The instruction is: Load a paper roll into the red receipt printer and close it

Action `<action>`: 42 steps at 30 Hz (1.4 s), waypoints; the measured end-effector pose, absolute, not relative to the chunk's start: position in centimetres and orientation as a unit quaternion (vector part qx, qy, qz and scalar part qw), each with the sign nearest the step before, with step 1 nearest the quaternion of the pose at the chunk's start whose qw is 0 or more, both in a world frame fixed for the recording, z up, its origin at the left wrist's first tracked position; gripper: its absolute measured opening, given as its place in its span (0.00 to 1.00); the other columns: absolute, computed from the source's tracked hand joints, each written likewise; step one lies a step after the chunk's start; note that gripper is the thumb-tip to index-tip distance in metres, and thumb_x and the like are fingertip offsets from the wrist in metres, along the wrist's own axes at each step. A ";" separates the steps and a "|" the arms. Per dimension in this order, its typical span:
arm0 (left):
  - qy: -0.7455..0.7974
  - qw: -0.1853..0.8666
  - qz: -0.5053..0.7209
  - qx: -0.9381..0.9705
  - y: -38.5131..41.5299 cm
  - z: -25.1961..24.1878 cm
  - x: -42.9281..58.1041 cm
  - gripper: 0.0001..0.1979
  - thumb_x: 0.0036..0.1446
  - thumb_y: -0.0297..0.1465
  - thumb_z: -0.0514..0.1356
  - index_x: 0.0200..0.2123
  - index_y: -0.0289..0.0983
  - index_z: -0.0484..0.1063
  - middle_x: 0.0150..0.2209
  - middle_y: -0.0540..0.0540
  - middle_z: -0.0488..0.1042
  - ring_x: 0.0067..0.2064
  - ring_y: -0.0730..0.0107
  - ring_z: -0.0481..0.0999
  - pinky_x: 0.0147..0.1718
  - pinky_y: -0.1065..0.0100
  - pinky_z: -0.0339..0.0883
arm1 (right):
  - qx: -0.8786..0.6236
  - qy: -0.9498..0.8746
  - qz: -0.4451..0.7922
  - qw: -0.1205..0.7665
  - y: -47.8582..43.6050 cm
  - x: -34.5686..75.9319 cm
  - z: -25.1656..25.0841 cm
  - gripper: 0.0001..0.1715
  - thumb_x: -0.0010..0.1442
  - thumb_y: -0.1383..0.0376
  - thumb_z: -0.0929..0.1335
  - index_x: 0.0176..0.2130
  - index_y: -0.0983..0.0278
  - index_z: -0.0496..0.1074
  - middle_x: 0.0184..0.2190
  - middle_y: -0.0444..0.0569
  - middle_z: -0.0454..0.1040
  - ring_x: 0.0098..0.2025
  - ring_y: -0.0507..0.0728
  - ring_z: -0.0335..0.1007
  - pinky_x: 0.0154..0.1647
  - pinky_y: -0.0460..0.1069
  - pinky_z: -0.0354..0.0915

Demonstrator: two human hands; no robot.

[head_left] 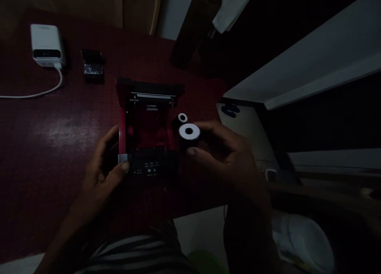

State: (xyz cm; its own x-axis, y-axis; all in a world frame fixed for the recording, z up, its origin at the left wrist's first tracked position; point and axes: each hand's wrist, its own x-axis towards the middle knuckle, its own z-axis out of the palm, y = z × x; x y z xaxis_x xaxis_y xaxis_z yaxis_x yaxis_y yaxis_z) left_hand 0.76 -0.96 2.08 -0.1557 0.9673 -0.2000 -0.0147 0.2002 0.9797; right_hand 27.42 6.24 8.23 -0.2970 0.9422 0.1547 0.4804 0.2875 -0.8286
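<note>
Dim room, dark red table (53,147), low light so detail is poor.

- Nearest, 6 o'clock: striped cloth (139,254) at the frame bottom, on the person.
- Left hand (102,168): wrapped round the printer's front-left corner, at 8 o'clock of it. Thumb on top near the panel, fingers down the left side. Gripping.
- Right hand (226,155): closed round a dark roll (189,132), thumb below it, fingers behind.
- Roll: at 3 o'clock of the printer, just beside its right wall, off the table. White ring end faces up at the camera, so its axis runs roughly toward the lens. Can't tell whether it touches the printer.
- Second, smaller white ring (182,118) just past the roll at 11 o'clock of it. Can't tell if it is a separate roll or part of the same piece.
- Printer (147,135): mid-table, red and black. Long axis runs 6–12. Button panel (150,168) points at the person, lid (150,87) is swung open at the 12 end, and the red bay shows open on top.
- Black box (93,65): 11 o'clock of the printer, well apart.
- White unit (46,43): 10 o'clock, far corner. White cable (35,93) runs from it out at 9.
- Pale board (312,67): 2 o'clock, off the table.
</note>
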 end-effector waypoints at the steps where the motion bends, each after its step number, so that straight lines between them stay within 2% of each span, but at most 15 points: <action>1: 0.578 0.512 0.487 0.410 -1.0 2.1 0.8 0.38 0.68 0.47 0.71 0.78 0.52 0.68 0.75 0.46 0.73 0.74 0.39 0.74 0.65 0.49 0.79 | -0.469 -0.762 0.314 0.319 6.7 26.7 8.3 0.18 0.68 0.64 0.78 0.56 0.53 0.81 0.50 0.45 0.88 0.50 0.62 0.86 0.53 0.57 0.80; 3: 0.566 0.517 0.480 0.426 -0.9 1.9 0.6 0.38 0.69 0.47 0.70 0.78 0.52 0.67 0.76 0.45 0.71 0.73 0.40 0.75 0.66 0.49 0.78 | -0.421 -0.825 0.244 0.288 7.5 25.1 8.1 0.18 0.70 0.66 0.76 0.58 0.55 0.81 0.52 0.48 0.88 0.51 0.63 0.85 0.56 0.59 0.78; 6: 0.568 0.508 0.472 0.443 -1.0 1.4 0.3 0.37 0.71 0.46 0.68 0.79 0.53 0.65 0.79 0.44 0.67 0.76 0.41 0.70 0.70 0.47 0.74 | -0.377 -0.890 0.146 0.209 8.1 22.5 7.6 0.16 0.74 0.71 0.70 0.58 0.63 0.80 0.52 0.55 0.87 0.52 0.66 0.83 0.57 0.61 0.75; 10: 0.557 0.488 0.489 0.461 -1.0 0.9 0.3 0.37 0.72 0.45 0.68 0.80 0.50 0.65 0.78 0.43 0.67 0.78 0.44 0.67 0.76 0.46 0.64 | -0.408 -0.907 0.057 0.083 8.3 19.7 7.6 0.15 0.70 0.76 0.69 0.51 0.65 0.82 0.48 0.59 0.88 0.52 0.68 0.80 0.53 0.61 0.70; 13: 0.557 0.498 0.490 0.450 -1.0 0.9 0.4 0.38 0.71 0.45 0.68 0.79 0.50 0.65 0.77 0.42 0.68 0.78 0.42 0.67 0.75 0.44 0.67 | -0.428 -0.901 0.059 0.030 9.1 18.5 7.8 0.16 0.65 0.78 0.72 0.48 0.62 0.82 0.43 0.55 0.89 0.48 0.67 0.82 0.51 0.59 0.69; 16: 0.551 0.516 0.492 0.434 -1.0 0.9 0.5 0.38 0.70 0.45 0.69 0.79 0.51 0.65 0.78 0.42 0.67 0.78 0.42 0.67 0.72 0.44 0.70 | -0.451 -0.888 0.094 -0.008 10.2 18.0 7.9 0.16 0.66 0.78 0.72 0.47 0.60 0.84 0.41 0.52 0.90 0.43 0.65 0.84 0.44 0.57 0.68; 19: 0.547 0.512 0.499 0.436 -0.9 0.9 0.5 0.37 0.70 0.45 0.70 0.78 0.52 0.66 0.78 0.43 0.67 0.79 0.43 0.66 0.74 0.44 0.69 | -0.464 -0.876 0.129 -0.035 11.1 17.6 7.7 0.16 0.67 0.78 0.72 0.45 0.59 0.85 0.39 0.52 0.90 0.39 0.64 0.86 0.36 0.55 0.67; 22: 0.556 0.515 0.492 0.429 -0.9 1.0 0.5 0.37 0.69 0.44 0.70 0.78 0.52 0.66 0.78 0.42 0.67 0.79 0.42 0.66 0.74 0.43 0.68 | -0.470 -0.871 0.138 -0.029 11.5 17.3 7.2 0.16 0.65 0.78 0.72 0.43 0.59 0.85 0.37 0.51 0.89 0.36 0.64 0.86 0.34 0.54 0.68; 25: 0.555 0.519 0.489 0.429 -0.9 1.2 0.5 0.38 0.69 0.45 0.70 0.78 0.52 0.66 0.78 0.42 0.67 0.79 0.42 0.66 0.73 0.43 0.70 | -0.473 -0.863 0.178 -0.013 11.4 17.5 6.8 0.19 0.66 0.79 0.71 0.45 0.60 0.86 0.40 0.52 0.90 0.39 0.65 0.87 0.37 0.54 0.73; 29: 0.557 0.518 0.481 0.436 -0.8 1.6 0.5 0.37 0.70 0.45 0.69 0.78 0.50 0.65 0.79 0.42 0.66 0.79 0.44 0.65 0.75 0.45 0.67 | -0.417 -0.874 0.241 0.063 10.7 19.3 7.4 0.27 0.68 0.81 0.67 0.55 0.60 0.86 0.51 0.52 0.90 0.50 0.63 0.88 0.51 0.56 0.79; 32: 0.555 0.509 0.486 0.443 -0.9 1.7 0.4 0.37 0.71 0.45 0.69 0.79 0.49 0.65 0.78 0.42 0.67 0.79 0.46 0.66 0.76 0.47 0.65 | -0.335 -0.891 0.278 0.130 9.6 20.8 8.3 0.28 0.71 0.78 0.66 0.60 0.58 0.84 0.59 0.51 0.87 0.61 0.62 0.84 0.62 0.58 0.78; 34: 0.559 0.508 0.482 0.444 -1.0 1.9 0.2 0.37 0.70 0.45 0.69 0.78 0.49 0.66 0.77 0.43 0.69 0.78 0.45 0.67 0.76 0.47 0.65 | -0.308 -0.891 0.300 0.148 8.9 21.3 8.6 0.24 0.74 0.76 0.67 0.59 0.57 0.84 0.57 0.49 0.88 0.60 0.61 0.83 0.62 0.58 0.77; 38: 0.573 0.513 0.464 0.439 -0.7 2.7 -0.3 0.36 0.69 0.47 0.70 0.76 0.50 0.69 0.76 0.43 0.72 0.77 0.40 0.69 0.75 0.44 0.67 | -0.317 -0.894 0.261 0.180 8.1 21.4 8.3 0.14 0.76 0.72 0.68 0.48 0.60 0.85 0.43 0.50 0.87 0.49 0.61 0.81 0.53 0.58 0.77; 42: 0.602 0.443 0.489 0.450 1.9 4.1 -0.3 0.33 0.71 0.49 0.68 0.74 0.50 0.72 0.75 0.44 0.72 0.77 0.41 0.69 0.72 0.44 0.69 | -0.333 -0.899 0.178 0.223 7.0 21.4 8.1 0.16 0.77 0.73 0.68 0.42 0.60 0.84 0.42 0.51 0.85 0.47 0.61 0.79 0.53 0.57 0.77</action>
